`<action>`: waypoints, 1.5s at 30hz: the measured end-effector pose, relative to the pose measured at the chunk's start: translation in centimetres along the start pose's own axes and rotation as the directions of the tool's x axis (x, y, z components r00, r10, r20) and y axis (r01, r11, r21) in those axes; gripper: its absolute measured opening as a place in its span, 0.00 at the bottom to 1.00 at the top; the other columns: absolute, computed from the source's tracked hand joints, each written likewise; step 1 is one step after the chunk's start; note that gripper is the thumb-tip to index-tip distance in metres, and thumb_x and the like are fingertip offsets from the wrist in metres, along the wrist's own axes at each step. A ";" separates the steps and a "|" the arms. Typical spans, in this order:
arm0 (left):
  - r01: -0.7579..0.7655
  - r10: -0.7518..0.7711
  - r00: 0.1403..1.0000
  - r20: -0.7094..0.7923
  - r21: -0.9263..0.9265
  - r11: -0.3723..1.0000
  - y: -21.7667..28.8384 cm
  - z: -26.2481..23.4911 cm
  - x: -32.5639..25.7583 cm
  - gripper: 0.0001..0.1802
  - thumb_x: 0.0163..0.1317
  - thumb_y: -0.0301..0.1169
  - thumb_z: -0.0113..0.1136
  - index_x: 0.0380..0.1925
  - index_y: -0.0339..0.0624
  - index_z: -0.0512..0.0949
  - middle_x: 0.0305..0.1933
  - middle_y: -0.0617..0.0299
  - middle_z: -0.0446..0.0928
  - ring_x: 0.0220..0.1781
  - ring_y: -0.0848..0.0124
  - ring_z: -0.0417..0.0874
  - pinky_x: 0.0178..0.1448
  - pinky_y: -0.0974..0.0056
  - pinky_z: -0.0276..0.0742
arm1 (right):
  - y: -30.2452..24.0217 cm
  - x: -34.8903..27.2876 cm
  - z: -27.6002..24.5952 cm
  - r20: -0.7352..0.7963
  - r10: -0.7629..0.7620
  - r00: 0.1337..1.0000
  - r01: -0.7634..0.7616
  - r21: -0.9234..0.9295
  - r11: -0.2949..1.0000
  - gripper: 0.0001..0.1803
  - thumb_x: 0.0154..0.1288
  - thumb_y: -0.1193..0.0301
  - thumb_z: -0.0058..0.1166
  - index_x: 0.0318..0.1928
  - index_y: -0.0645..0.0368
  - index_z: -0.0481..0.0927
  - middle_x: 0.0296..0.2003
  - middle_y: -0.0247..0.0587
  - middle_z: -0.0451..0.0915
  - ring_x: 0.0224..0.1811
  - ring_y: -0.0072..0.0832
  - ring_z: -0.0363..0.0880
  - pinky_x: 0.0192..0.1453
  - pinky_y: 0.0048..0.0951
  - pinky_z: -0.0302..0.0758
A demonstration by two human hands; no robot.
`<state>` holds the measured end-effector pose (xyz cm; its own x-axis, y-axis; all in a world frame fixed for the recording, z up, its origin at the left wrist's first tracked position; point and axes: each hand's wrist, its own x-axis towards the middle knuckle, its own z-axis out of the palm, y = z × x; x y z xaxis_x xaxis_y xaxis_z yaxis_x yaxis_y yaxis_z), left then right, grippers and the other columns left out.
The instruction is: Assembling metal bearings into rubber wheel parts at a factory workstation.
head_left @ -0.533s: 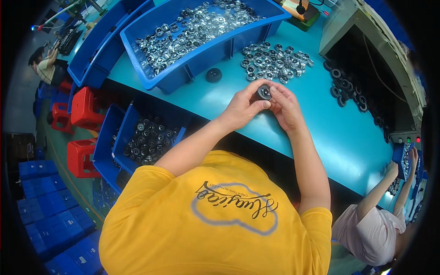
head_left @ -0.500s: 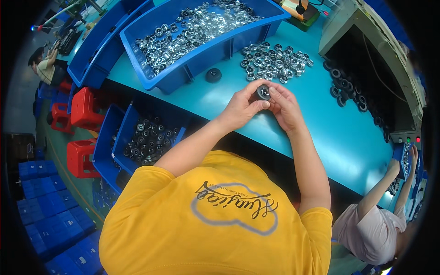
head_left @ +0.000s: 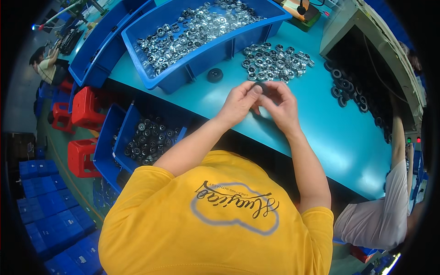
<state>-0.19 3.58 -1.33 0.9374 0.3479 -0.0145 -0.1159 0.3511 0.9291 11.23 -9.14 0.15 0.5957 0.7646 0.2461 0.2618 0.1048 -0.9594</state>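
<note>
Over the teal table I hold a small black wheel (head_left: pixel 260 85) between both hands; only a dark part of its rim shows. My left hand (head_left: pixel 237 105) is closed on its left side, thumb across the front. Around the other side, my right hand (head_left: pixel 283 106) grips it with bent fingers, which hide much of the wheel. Just beyond my hands spreads a pile of shiny silver wheel hubs (head_left: pixel 275 62). One dark wheel (head_left: pixel 214 75) lies apart, beside the large blue bin (head_left: pixel 167 82) heaped with more hubs.
Black rubber rings (head_left: pixel 341 87) lie at the right, by a machine housing (head_left: pixel 337 34). A co-worker's arm (head_left: pixel 398 137) reaches into its opening. Below the table edge at left, a blue bin (head_left: pixel 120 145) holds finished-looking dark wheels. Red stools (head_left: pixel 82 158) and stacked blue crates (head_left: pixel 50 197) stand further left.
The wheel has turned in my hands, so its shiny centre no longer shows. My right fingers have shifted around it. The co-worker's arm has moved into the machine opening.
</note>
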 end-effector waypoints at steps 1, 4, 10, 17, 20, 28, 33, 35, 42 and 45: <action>-0.004 0.004 1.000 0.002 -0.022 1.000 0.0 0.2 -0.1 0.22 0.75 0.43 0.56 0.55 0.33 0.74 0.40 0.60 0.78 0.37 0.74 0.80 0.41 0.67 0.82 | 0.4 -0.1 -0.2 -0.011 0.069 0.998 -0.066 0.150 0.986 0.18 0.62 0.77 0.65 0.53 0.62 0.81 0.45 0.36 0.80 0.44 0.24 0.83 0.49 0.26 0.82; -0.051 0.050 0.999 -0.017 -0.013 0.999 -0.6 0.4 -0.2 0.21 0.77 0.35 0.52 0.63 0.33 0.70 0.46 0.57 0.78 0.40 0.72 0.81 0.45 0.65 0.85 | 0.8 0.1 -0.6 0.011 0.156 0.988 -0.152 0.299 0.942 0.16 0.66 0.78 0.62 0.55 0.65 0.80 0.46 0.38 0.83 0.45 0.23 0.83 0.50 0.26 0.82; -0.098 0.102 0.993 -0.065 0.052 0.994 -0.4 1.0 -0.3 0.23 0.75 0.29 0.53 0.67 0.35 0.67 0.47 0.57 0.80 0.41 0.73 0.82 0.44 0.65 0.85 | 0.1 0.1 -0.7 -0.014 0.244 0.970 -0.226 0.331 0.916 0.14 0.66 0.78 0.61 0.51 0.66 0.82 0.41 0.40 0.85 0.42 0.22 0.83 0.48 0.26 0.83; -0.084 0.110 0.989 -0.104 0.226 0.971 0.1 1.6 -0.6 0.23 0.73 0.26 0.56 0.66 0.41 0.70 0.39 0.61 0.80 0.35 0.77 0.81 0.37 0.71 0.81 | 0.5 0.0 -0.9 -0.036 0.282 0.959 -0.261 0.283 0.923 0.14 0.65 0.77 0.62 0.51 0.66 0.83 0.40 0.39 0.86 0.40 0.21 0.84 0.46 0.26 0.83; -0.077 0.108 0.986 -0.123 0.234 0.969 0.0 1.6 -0.6 0.22 0.71 0.26 0.58 0.64 0.41 0.72 0.37 0.63 0.79 0.33 0.79 0.80 0.34 0.72 0.79 | 0.3 -0.1 -0.8 -0.027 0.291 0.956 -0.271 0.297 0.916 0.14 0.65 0.77 0.62 0.51 0.67 0.83 0.40 0.40 0.86 0.40 0.23 0.84 0.47 0.27 0.84; -0.149 0.200 0.974 -0.109 0.359 0.921 0.0 1.8 -0.8 0.20 0.70 0.24 0.59 0.61 0.41 0.73 0.34 0.66 0.76 0.31 0.80 0.77 0.33 0.73 0.76 | 0.0 -0.3 -1.0 -0.031 0.366 0.930 -0.335 0.337 0.880 0.15 0.66 0.77 0.62 0.52 0.66 0.83 0.42 0.42 0.86 0.42 0.25 0.85 0.49 0.28 0.84; -0.139 0.183 0.977 -0.112 0.317 0.938 -0.1 1.5 -0.7 0.17 0.72 0.27 0.56 0.59 0.40 0.72 0.33 0.66 0.77 0.31 0.81 0.77 0.32 0.74 0.75 | -0.5 -0.2 -0.9 0.029 0.385 0.923 -0.363 0.402 0.841 0.14 0.67 0.76 0.61 0.52 0.66 0.83 0.43 0.42 0.86 0.43 0.25 0.85 0.50 0.27 0.84; -0.127 0.164 0.979 -0.120 0.269 0.955 0.1 1.4 -0.6 0.15 0.74 0.29 0.54 0.58 0.40 0.72 0.34 0.65 0.77 0.31 0.81 0.77 0.31 0.74 0.75 | -0.4 -0.1 -0.8 0.054 0.393 0.918 -0.377 0.427 0.822 0.15 0.66 0.77 0.61 0.52 0.66 0.83 0.43 0.42 0.86 0.43 0.25 0.85 0.51 0.28 0.83; -0.095 0.155 0.971 -0.182 0.301 0.949 -0.1 1.5 -0.6 0.14 0.76 0.33 0.53 0.56 0.40 0.72 0.34 0.64 0.80 0.30 0.79 0.78 0.31 0.72 0.76 | 0.0 -0.2 -0.7 0.066 0.333 0.941 -0.331 0.398 0.855 0.17 0.63 0.79 0.64 0.53 0.66 0.82 0.42 0.42 0.86 0.42 0.25 0.85 0.52 0.28 0.83; -0.350 0.531 0.844 -0.068 0.681 0.643 -0.3 1.9 -0.8 0.12 0.76 0.32 0.54 0.54 0.38 0.74 0.33 0.64 0.81 0.29 0.78 0.79 0.32 0.70 0.77 | 0.0 -0.2 -0.8 0.063 0.371 0.926 -0.366 0.380 0.849 0.18 0.63 0.79 0.63 0.54 0.65 0.82 0.43 0.43 0.85 0.43 0.26 0.85 0.52 0.29 0.83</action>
<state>-0.32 1.55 -0.87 0.7075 0.5398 0.4561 -0.1786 -0.4879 0.8544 11.72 -9.82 0.18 0.6013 0.7872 -0.1370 -0.2845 0.0507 -0.9573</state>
